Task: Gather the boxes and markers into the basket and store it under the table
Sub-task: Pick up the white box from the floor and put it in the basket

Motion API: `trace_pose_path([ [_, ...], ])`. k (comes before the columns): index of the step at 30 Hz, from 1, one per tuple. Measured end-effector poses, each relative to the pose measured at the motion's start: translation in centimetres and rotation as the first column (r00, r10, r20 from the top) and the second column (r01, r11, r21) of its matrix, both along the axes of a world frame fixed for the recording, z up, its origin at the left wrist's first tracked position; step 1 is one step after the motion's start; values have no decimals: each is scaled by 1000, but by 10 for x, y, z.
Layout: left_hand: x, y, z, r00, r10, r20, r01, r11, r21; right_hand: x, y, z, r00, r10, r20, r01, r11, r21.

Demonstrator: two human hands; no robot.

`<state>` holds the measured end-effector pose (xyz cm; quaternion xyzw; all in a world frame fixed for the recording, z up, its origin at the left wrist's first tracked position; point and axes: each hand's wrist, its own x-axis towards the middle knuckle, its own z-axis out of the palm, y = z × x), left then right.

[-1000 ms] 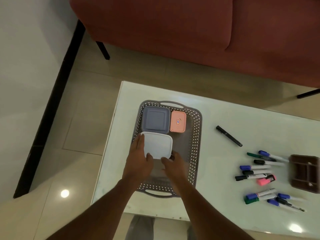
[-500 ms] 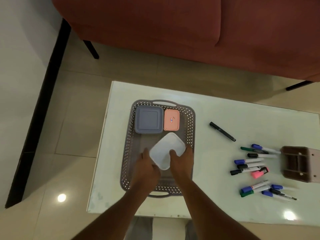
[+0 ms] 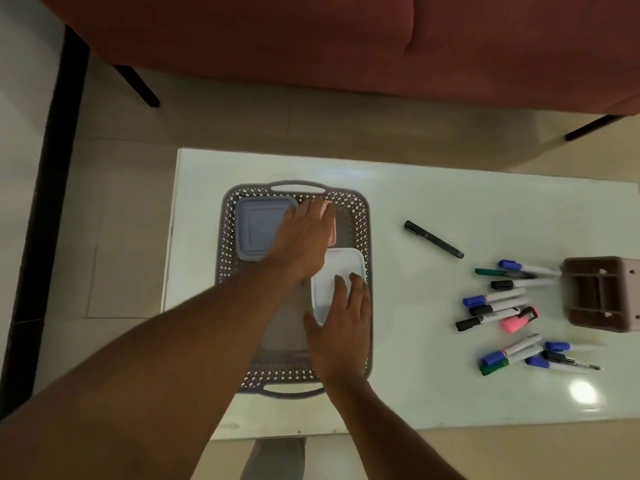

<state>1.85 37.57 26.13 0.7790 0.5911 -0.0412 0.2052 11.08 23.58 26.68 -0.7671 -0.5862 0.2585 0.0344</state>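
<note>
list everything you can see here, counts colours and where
table: one, white, centre
basket: one, grey, table's left part
blue-grey box: one, basket's far left corner
pink box: one, beside it, mostly covered
white box: one, basket's right side
lone marker: one, black, right of basket
marker pile: about twelve, blue, black, green caps, one pink, table's right
organiser: one, brown, right edge
sofa: one, red, behind table
left hand: fingers extended over pink box
right hand: fingers flat on white box
</note>
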Motion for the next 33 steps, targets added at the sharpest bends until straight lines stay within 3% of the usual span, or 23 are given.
trace_pose_path([
  [3, 4, 6, -8, 997, -21, -72, 21, 1000, -2, 4, 1, -6, 994, 51, 95, -56, 997, 51],
  [8, -8, 15, -17, 990, -68, -124, 74, 996, 46, 11, -1, -8, 989, 100, 107, -110, 989, 94],
  [15, -30, 6, -3, 995, -63, 72, 53, 990, 128, 13, -6, -6, 976, 165, 145, -171, 985, 32],
  [20, -62, -20, 16, 980, 20, 200, -61, 978, 199, 10, 26, -4, 970, 209, 124, -216, 975, 45],
  [28, -78, -89, -2, 977, 3, 214, -8, 1000, 21, 1, 96, -8, 925, 372, 73, -374, 927, 10],
  [33, -69, -92, -10, 974, -146, 173, 135, 988, 75, 0, 45, -3, 966, 257, 3, -251, 940, 230],
])
